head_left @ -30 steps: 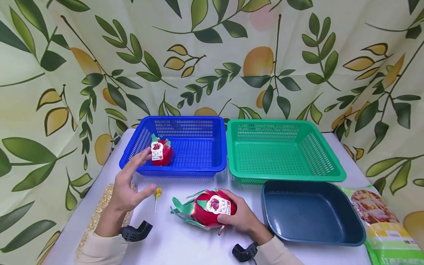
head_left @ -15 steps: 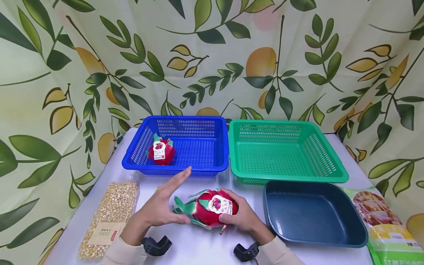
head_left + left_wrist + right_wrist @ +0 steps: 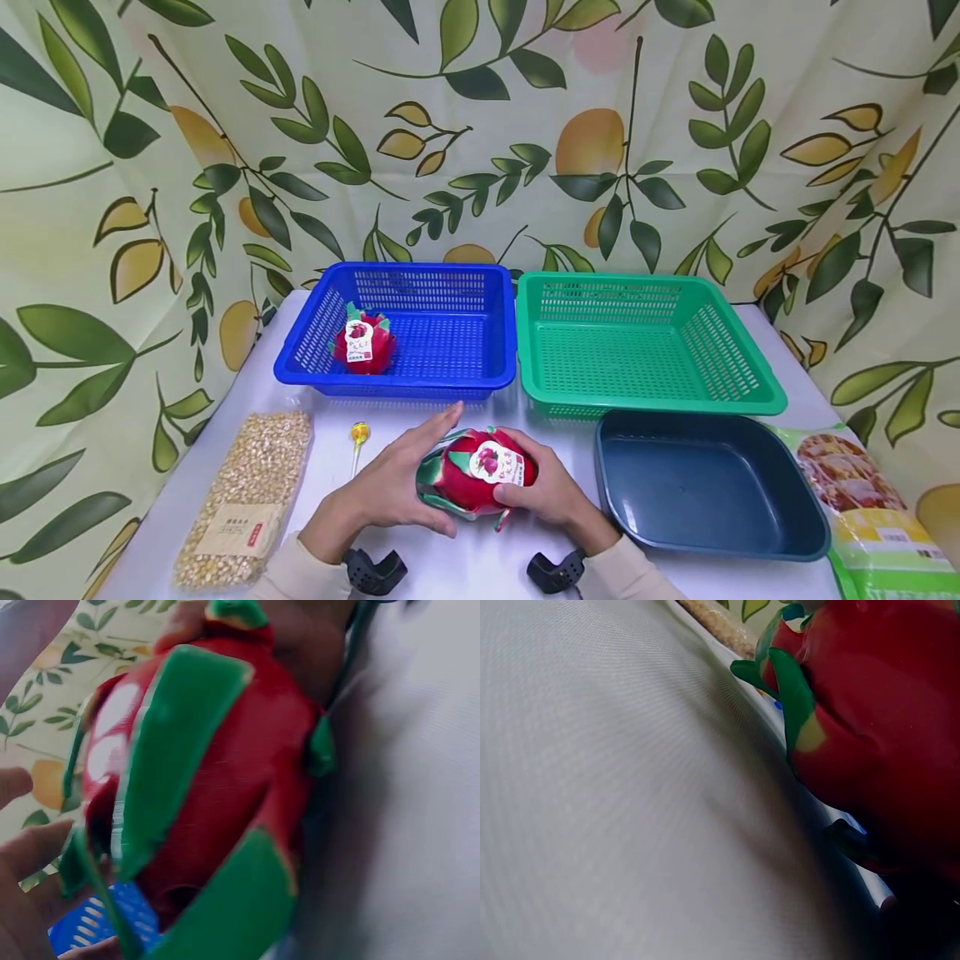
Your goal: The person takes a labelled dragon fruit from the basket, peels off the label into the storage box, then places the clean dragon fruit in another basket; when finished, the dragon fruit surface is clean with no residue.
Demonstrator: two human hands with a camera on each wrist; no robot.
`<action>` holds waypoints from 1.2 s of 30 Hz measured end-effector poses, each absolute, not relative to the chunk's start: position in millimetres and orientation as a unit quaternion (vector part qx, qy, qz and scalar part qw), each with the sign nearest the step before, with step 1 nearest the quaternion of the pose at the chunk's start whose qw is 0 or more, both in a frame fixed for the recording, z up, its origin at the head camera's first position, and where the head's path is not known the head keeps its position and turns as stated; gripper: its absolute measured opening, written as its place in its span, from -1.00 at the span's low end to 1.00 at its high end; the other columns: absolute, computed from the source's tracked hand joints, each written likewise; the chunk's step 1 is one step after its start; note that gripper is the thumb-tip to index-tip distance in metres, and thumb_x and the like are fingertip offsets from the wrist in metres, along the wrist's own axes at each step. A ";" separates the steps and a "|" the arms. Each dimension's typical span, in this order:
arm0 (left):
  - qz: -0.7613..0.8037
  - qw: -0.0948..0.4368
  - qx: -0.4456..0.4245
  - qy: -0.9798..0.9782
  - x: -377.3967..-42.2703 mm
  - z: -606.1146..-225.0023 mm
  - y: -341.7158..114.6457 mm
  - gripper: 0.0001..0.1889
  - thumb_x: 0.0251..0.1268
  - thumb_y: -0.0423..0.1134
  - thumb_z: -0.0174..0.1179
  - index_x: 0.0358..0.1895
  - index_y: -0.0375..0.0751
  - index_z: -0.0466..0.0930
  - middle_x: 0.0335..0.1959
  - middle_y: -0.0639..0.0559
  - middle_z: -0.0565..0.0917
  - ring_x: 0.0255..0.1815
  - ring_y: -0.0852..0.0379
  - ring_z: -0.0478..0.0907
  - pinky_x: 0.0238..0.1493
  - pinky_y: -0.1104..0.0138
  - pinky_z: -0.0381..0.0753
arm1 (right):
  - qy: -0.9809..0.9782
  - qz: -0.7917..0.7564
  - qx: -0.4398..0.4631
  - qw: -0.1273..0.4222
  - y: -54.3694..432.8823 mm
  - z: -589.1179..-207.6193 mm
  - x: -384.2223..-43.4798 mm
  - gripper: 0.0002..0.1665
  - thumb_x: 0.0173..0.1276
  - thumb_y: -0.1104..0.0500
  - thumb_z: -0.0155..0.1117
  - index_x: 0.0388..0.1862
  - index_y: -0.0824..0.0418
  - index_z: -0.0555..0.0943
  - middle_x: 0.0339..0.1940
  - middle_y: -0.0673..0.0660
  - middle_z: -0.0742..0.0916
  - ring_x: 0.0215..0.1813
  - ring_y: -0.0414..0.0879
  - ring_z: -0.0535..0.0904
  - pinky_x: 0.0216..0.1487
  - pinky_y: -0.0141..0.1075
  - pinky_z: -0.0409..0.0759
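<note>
Leaf-print cloth (image 3: 495, 75) hangs behind a white table (image 3: 461, 571). Largest on it, the green basket (image 3: 611, 354) spans the right half of the far edge; its raised front rim could catch anything moved across too low. Next to it, the blue basket (image 3: 442, 342) runs toward the far left corner, with the same tall rim to clear. By the right edge, the tray (image 3: 697, 492) stands just beside the right forearm, and an outward elbow swing might nudge it. Beyond it, the snack bag (image 3: 870, 517) lies along that edge; the corn bag (image 3: 243, 492) lies by the left edge, outside the left forearm.

Both hands are around the dragon fruit (image 3: 465, 483), mid-table, nearer the person than the baskets. The right hand (image 3: 543, 483) grips its smooth end; the left (image 3: 397, 475) has fingers extended around the leafy end, contact unclear. With only one firm hold, the fruit could roll or twist free, and a grab at the leaves (image 3: 180, 750) alone might bend them.

In the blue basket, a second fruit (image 3: 378, 337) occupies the left end and could be bumped. Smallest, the lollipop (image 3: 360, 433) lies close behind the left hand, easily swept aside.
</note>
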State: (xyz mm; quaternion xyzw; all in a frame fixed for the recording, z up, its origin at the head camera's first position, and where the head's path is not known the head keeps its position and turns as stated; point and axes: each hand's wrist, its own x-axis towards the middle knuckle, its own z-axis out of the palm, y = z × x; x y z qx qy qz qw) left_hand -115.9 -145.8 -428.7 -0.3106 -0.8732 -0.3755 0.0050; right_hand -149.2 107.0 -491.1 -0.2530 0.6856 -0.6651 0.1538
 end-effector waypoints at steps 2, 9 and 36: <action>-0.358 0.007 -0.309 -0.881 -115.8 -430.8 -144.1 0.33 -0.39 0.12 0.61 0.56 0.10 -0.08 0.50 0.04 0.16 0.40 -0.04 0.21 0.15 -0.06 0.44 | 0.687 -0.664 -0.253 0.153 106.4 -490.9 -148.6 -0.22 0.11 0.12 0.41 0.35 0.16 0.41 0.06 0.17 0.60 0.04 0.13 0.51 -0.02 -0.18 0.59; -0.225 0.071 -0.319 -0.918 -119.1 -439.2 -138.4 0.37 -0.49 0.37 0.52 0.50 -0.24 0.08 0.38 -0.12 0.36 0.24 0.01 0.43 0.05 0.06 0.53 | 0.695 -0.660 -0.246 0.143 102.8 -486.5 -146.9 -0.23 0.12 0.11 0.40 0.34 0.13 0.42 0.02 0.16 0.62 -0.01 0.11 0.53 -0.08 -0.17 0.62; -0.325 0.002 -0.273 -0.905 -125.2 -442.3 -143.0 0.05 -0.29 0.23 0.54 0.38 -0.14 0.36 0.20 0.01 0.55 0.11 0.04 0.54 0.00 0.19 0.59 | 0.852 -0.464 -0.239 0.049 113.9 -354.2 -121.0 -0.28 0.15 0.13 0.47 0.32 -0.05 0.46 0.27 -0.03 0.51 0.24 0.05 0.41 0.11 0.09 0.48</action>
